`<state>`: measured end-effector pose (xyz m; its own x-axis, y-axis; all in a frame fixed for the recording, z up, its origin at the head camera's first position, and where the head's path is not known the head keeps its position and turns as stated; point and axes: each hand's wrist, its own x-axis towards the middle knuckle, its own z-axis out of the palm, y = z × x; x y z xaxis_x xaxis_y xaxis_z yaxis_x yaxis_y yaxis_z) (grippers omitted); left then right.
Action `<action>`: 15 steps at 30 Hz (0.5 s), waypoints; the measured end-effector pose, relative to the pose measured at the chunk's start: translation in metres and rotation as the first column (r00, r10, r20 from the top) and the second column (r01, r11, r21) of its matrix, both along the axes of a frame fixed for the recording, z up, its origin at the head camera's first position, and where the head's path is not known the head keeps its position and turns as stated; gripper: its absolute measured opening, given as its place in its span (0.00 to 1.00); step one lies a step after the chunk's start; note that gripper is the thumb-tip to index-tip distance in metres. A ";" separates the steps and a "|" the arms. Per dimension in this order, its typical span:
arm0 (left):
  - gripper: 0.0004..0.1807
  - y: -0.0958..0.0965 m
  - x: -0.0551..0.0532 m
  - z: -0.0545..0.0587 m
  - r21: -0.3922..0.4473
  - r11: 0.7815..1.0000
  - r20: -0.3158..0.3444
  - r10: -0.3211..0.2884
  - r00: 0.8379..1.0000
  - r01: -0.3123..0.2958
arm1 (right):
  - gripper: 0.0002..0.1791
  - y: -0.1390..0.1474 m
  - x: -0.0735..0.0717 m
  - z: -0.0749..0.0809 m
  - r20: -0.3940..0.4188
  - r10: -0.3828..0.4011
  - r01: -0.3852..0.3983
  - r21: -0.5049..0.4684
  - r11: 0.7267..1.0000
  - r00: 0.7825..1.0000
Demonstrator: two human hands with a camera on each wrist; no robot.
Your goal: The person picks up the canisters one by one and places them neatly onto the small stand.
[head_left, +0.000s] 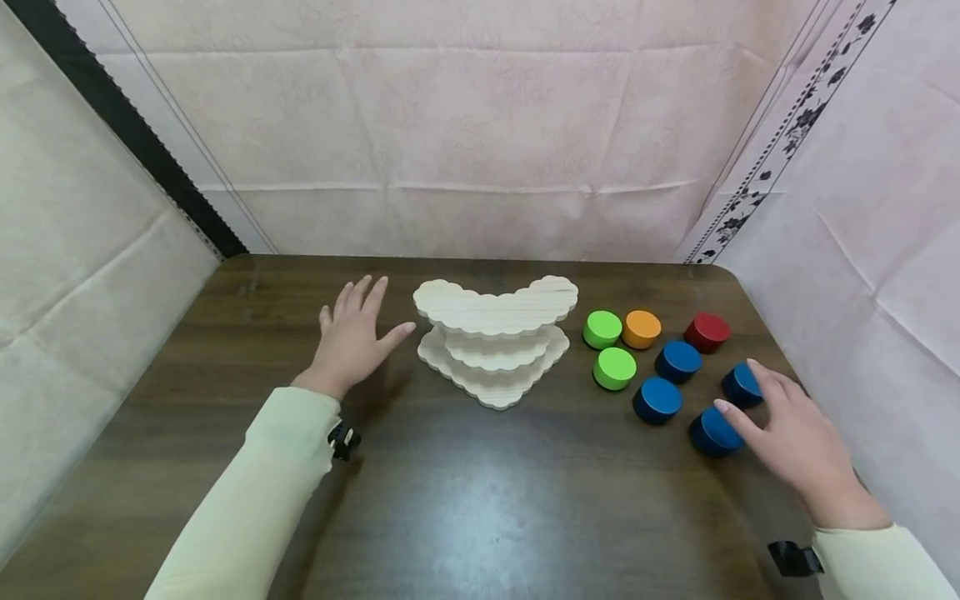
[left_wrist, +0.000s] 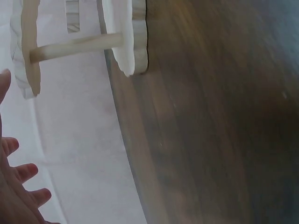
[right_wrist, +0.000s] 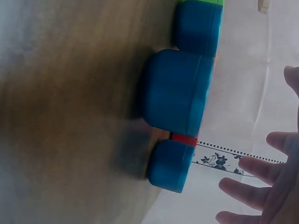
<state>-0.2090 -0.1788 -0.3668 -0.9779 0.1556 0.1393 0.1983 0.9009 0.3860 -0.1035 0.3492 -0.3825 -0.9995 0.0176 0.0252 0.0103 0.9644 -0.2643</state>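
A pale wooden tiered stand with scalloped edges is near the middle of the table, its upper tier joined to the base by a peg. Just left of it, my left hand hovers with fingers spread and thumb toward the stand, holding nothing. On the right, my right hand is over the nearest blue round container, fingers extended and thumb apart. A second blue container lies partly behind its fingertips. In the right wrist view the fingers stand apart from the blue container.
More round containers are grouped between the stand and my right hand: blue ones, two green, one orange and one red. Pale cloth walls rise behind and beside the dark wooden table.
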 end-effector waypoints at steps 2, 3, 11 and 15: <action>0.49 0.003 -0.003 0.000 0.028 1.000 0.010 -0.012 1.000 0.012 | 0.50 0.001 0.001 -0.001 0.031 0.000 0.000 -0.004 1.000 1.000; 0.49 0.005 -0.004 0.000 0.048 0.999 0.017 -0.020 1.000 0.019 | 0.50 0.002 0.002 -0.002 0.047 0.000 0.000 -0.007 1.000 0.999; 0.47 0.016 -0.009 0.003 0.194 0.979 0.080 -0.079 0.994 0.062 | 0.47 0.006 0.007 -0.013 0.072 0.000 0.005 -0.061 0.998 0.997; 0.46 0.017 -0.012 0.002 0.259 0.964 0.093 -0.093 0.991 0.066 | 0.44 0.008 0.007 -0.020 0.064 0.021 -0.014 -0.119 0.993 0.998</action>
<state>-0.2208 -0.1614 -0.3648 -0.9750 0.2060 0.0836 0.2125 0.7530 0.6227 -0.0970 0.3571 -0.4022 -0.9992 -0.0010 -0.0408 0.0144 0.9267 -0.3756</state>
